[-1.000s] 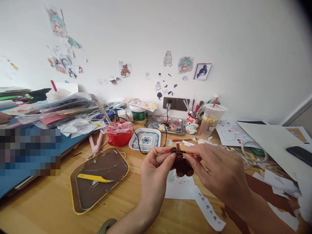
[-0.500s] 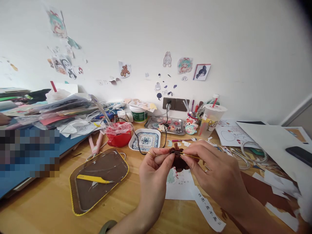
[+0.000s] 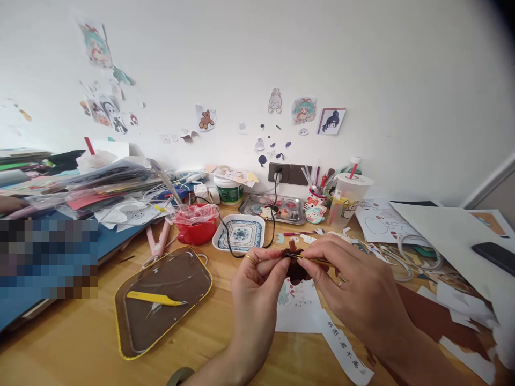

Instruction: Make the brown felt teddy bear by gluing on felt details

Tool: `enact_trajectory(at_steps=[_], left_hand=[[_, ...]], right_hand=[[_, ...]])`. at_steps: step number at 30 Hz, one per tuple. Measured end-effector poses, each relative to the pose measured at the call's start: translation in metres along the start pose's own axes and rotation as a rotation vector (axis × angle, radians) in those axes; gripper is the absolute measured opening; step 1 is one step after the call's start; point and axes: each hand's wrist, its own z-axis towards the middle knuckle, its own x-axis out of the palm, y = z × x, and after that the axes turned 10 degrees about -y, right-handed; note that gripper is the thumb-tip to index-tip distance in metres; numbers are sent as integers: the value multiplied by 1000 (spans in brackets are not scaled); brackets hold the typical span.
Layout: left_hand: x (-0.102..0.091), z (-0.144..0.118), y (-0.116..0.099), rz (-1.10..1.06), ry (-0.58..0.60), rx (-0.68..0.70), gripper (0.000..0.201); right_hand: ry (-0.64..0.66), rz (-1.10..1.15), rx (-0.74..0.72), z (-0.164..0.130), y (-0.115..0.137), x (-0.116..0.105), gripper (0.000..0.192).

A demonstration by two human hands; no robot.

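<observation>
Above the wooden table (image 3: 80, 343), one brown felt cutout (image 3: 296, 272) pinched by left hand (image 3: 257, 279) fingers at its 9 o'clock edge. Right hand (image 3: 354, 289), at 3 o'clock, pinches one yellow tool (image 3: 311, 259), long axis 9-to-3 across the cutout's top. One yellow-rimmed tray (image 3: 161, 300) at 8 o'clock.

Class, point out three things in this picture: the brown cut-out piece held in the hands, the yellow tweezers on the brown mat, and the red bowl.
brown cut-out piece (image 3: 296, 272), head view, lower body.
yellow tweezers (image 3: 151, 298), head view, mid-handle.
red bowl (image 3: 197, 232), head view, front wall.
</observation>
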Motion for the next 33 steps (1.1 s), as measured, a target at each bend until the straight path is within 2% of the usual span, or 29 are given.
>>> enact_trajectory(at_steps=[9,15,19,29,33], left_hand=[[-2,1,2,-9,38,-1,10],[-3,1,5,-25,64,-11,9],[-3,2,5,-47,73,-14,10],[-4,3,7,-87,110,-34,10],[-5,3,7,-95,110,-39,11]], right_hand=[[86,27,129,2,1,-3,10],[209,139,297,2,-1,-3,11],[259,208,347,3,-2,-3,13],[336,376,500,5,-2,-2,16],[327,454,557,5,-2,-1,17]])
